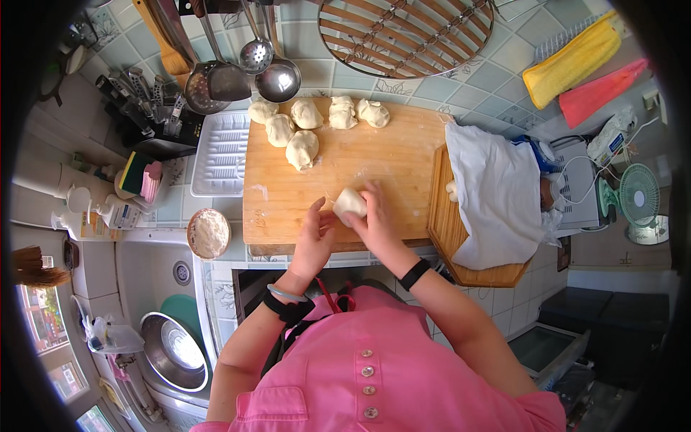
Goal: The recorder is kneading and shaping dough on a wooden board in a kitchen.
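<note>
Near the front edge of a wooden board, my right hand holds a smooth lump of dough between thumb and fingers. My left hand is just left of that lump, its fingers apart and curved towards it, with nothing seen in its grasp. Several rougher dough lumps lie at the back left of the board. A small bowl of flour stands left of the board. On the right, a white cloth covers most of a wooden tray, and a piece of dough shows at its edge.
A white plastic rack adjoins the board's left side. Farther left are a knife block and a sink with a metal bowl in it. Ladles and spatulas hang behind, beside a round slatted rack.
</note>
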`<act>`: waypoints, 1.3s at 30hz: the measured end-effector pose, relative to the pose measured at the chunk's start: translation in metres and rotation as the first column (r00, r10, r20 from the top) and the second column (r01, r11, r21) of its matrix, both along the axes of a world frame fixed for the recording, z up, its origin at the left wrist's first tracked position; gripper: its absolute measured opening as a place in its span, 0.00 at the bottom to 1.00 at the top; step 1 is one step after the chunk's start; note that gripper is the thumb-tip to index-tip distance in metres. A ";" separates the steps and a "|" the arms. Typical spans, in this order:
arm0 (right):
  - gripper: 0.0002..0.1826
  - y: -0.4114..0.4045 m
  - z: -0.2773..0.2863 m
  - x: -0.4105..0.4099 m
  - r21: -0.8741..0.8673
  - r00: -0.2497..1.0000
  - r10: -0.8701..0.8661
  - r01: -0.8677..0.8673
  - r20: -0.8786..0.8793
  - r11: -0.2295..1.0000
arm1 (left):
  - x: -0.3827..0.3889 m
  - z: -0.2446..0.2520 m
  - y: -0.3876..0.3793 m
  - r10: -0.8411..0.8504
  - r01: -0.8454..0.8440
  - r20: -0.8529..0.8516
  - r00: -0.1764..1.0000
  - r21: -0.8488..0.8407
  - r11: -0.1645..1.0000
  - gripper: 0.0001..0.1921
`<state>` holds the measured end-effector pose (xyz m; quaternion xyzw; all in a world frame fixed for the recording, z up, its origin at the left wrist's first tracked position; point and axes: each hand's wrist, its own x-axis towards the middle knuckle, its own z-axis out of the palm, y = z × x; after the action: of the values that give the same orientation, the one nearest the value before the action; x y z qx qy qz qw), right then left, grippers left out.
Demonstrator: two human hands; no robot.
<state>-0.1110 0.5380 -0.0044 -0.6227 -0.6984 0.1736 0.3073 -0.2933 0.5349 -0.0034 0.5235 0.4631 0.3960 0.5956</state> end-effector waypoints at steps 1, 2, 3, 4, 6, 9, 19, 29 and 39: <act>0.27 -0.005 0.006 -0.010 -0.100 0.966 -0.019 -0.007 -0.257 0.995 | -0.001 0.000 -0.001 -0.011 0.012 0.026 1.000 -0.007 1.000 0.33; 0.30 -0.008 0.012 -0.017 -0.243 0.892 -0.066 -0.050 -0.447 0.969 | -0.002 -0.001 -0.002 -0.013 0.013 0.023 1.000 -0.006 1.000 0.33; 0.30 -0.008 0.024 -0.019 -0.241 0.891 -0.069 -0.047 -0.450 0.969 | -0.003 -0.002 -0.003 -0.018 0.019 0.049 0.999 -0.009 1.000 0.34; 0.30 -0.008 0.035 -0.021 -0.171 0.939 -0.019 -0.043 -0.345 0.984 | -0.004 -0.001 -0.003 -0.027 0.027 0.074 0.997 -0.011 1.000 0.34; 0.29 -0.003 0.035 -0.014 0.081 0.989 0.097 -0.089 -0.109 0.993 | -0.004 0.005 -0.002 -0.028 0.030 0.052 0.998 -0.026 0.999 0.34; 0.36 -0.003 0.025 -0.004 0.141 0.891 0.179 -0.258 0.417 0.956 | -0.002 0.003 0.000 -0.007 0.011 0.068 0.998 -0.063 0.998 0.34; 0.38 0.003 0.004 0.001 0.040 0.983 0.130 -0.136 0.126 0.990 | 0.018 0.011 0.002 0.029 -0.027 0.122 0.992 -0.014 1.000 0.34; 0.35 0.020 -0.001 0.011 -0.210 0.815 -0.198 0.096 -0.545 0.973 | 0.056 0.010 0.042 -0.027 0.042 0.244 0.970 -0.056 0.998 0.32; 0.41 0.009 0.010 0.007 -0.320 0.443 -0.278 -0.022 -0.853 0.947 | 0.072 0.003 0.039 -0.059 0.051 0.101 0.993 0.078 0.996 0.25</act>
<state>-0.1036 0.5466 0.0056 -0.5279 -0.3517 0.5473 0.5460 -0.2210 0.5738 -0.0001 0.5368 0.4017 0.4230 0.6095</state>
